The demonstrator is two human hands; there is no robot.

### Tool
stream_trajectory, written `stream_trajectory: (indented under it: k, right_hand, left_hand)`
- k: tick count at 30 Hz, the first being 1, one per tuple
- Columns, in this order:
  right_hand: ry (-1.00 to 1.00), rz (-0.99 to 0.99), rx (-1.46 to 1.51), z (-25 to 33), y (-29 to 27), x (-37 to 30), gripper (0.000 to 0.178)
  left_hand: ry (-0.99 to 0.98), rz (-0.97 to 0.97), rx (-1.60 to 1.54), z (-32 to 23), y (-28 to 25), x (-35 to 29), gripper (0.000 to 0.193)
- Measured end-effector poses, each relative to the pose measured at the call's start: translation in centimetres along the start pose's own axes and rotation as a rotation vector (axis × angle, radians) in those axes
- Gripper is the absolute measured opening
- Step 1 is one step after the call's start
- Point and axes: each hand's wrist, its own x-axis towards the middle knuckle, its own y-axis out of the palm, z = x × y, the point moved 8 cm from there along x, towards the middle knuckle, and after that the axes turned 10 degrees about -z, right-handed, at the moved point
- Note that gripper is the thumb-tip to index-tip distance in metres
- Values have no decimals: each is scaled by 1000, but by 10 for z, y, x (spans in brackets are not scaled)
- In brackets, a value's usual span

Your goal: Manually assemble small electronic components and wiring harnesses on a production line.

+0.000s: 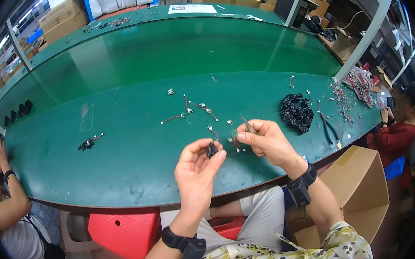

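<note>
Near the front edge of the green table, my left hand [195,173] pinches a small black plastic part [211,150] between thumb and fingers. Just right of it, my right hand [268,143] is closed around slim metal tweezers [248,124]. Small red and green wires [234,138] show at its fingertips; whether the fingers grip them or they lie behind is hard to tell. Beyond my hands lie several small white connectors with red wires [189,111]. A black part with a red wire [87,144] rests apart on the left.
A heap of black parts [296,114], dark-handled pliers [328,129] and scattered wired pieces [344,100] lie on the right. Co-workers sit at both ends, one with a hand [1,155] on the left edge. An open cardboard box [357,180] stands below right, a red stool [125,232] below left.
</note>
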Motion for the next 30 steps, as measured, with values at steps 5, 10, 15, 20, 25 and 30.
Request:
stream_trajectory:
  k: [5,10,15,20,25,30]
  right_hand:
    - [-72,24,-97,1,16,-15,20]
    - [-10,20,-115,-5,19,-12,19]
    - [107,68,38,-13,24,-15,16]
    - [6,113,105,2,38,-31,15]
    - [-58,71,-6,-4,35,-36,20]
    - [-439,58,-120,27,47,-48,23]
  left_hand:
    - [81,98,80,4,14,6,34]
    - [2,52,79,12,3,11,33]
    - [-29,26,91,5,1,9,34]
    - [-55,40,-25,-8,-12,0,32]
    - [-216,40,-152,0,-20,-10,29]
    - [-255,56,-158,3,-22,-17,30]
